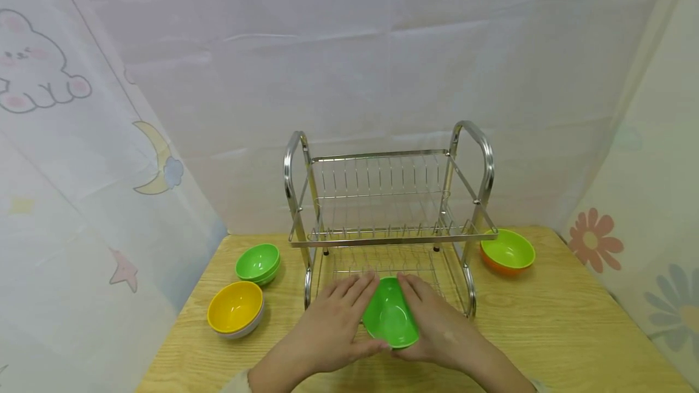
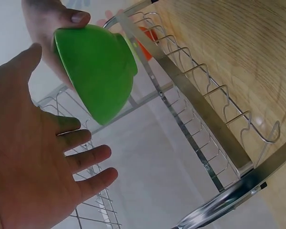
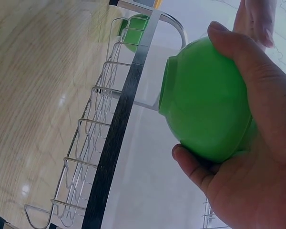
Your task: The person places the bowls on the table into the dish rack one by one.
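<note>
A small green bowl (image 1: 390,314) is held in front of the dish rack, its hollow facing up in the head view. My right hand (image 1: 445,326) grips it at the side, and in the right wrist view the thumb and fingers curl round the green bowl (image 3: 207,102). Across from it, my left hand (image 1: 338,323) is beside the bowl with straight fingers. The left wrist view has the left palm (image 2: 33,148) facing the bowl (image 2: 97,71), fingers spread and a gap between them. A two-tier metal dish rack (image 1: 393,240) stands just behind both hands.
On the left of the wooden table (image 1: 546,332) sit stacked green bowls (image 1: 258,262) and a yellow bowl (image 1: 236,308) nested in a pale one. To the rack's right is a lime bowl (image 1: 508,250) in an orange one. A printed cloth (image 1: 349,65) hangs behind.
</note>
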A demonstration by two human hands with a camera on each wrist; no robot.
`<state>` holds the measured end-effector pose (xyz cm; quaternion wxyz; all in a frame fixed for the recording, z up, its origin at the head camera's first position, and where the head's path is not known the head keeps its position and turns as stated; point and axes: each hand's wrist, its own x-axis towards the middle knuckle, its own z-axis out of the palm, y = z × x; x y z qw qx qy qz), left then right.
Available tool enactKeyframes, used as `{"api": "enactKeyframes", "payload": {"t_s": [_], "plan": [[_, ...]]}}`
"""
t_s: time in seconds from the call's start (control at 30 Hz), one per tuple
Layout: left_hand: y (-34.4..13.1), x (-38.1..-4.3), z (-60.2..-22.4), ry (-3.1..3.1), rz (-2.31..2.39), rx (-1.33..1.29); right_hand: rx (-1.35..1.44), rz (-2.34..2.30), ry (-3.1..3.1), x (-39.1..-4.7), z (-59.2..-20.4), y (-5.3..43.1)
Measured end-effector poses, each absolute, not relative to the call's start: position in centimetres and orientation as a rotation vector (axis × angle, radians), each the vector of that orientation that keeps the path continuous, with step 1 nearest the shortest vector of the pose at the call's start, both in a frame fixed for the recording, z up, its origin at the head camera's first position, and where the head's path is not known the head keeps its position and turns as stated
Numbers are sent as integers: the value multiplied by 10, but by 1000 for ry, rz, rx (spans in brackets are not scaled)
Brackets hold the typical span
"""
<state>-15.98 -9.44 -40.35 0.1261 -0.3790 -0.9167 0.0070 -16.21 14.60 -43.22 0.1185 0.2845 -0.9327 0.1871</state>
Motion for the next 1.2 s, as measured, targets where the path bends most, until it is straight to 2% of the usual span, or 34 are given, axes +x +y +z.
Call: {"api": "enactKeyframes", "payload": {"t_s": [0.63, 1.03, 1.2], "plan": [[-94, -171, -420, -2743, -7, -1167, 913, 516, -2686, -158, -433, 135], [-94, -175, -432, -2772, -310, -1163, 968, 564, -2584, -154, -437, 131], [-96, -177, -435, -2808, -453, -1120, 965, 747, -2594, -152, -435, 134]]}}
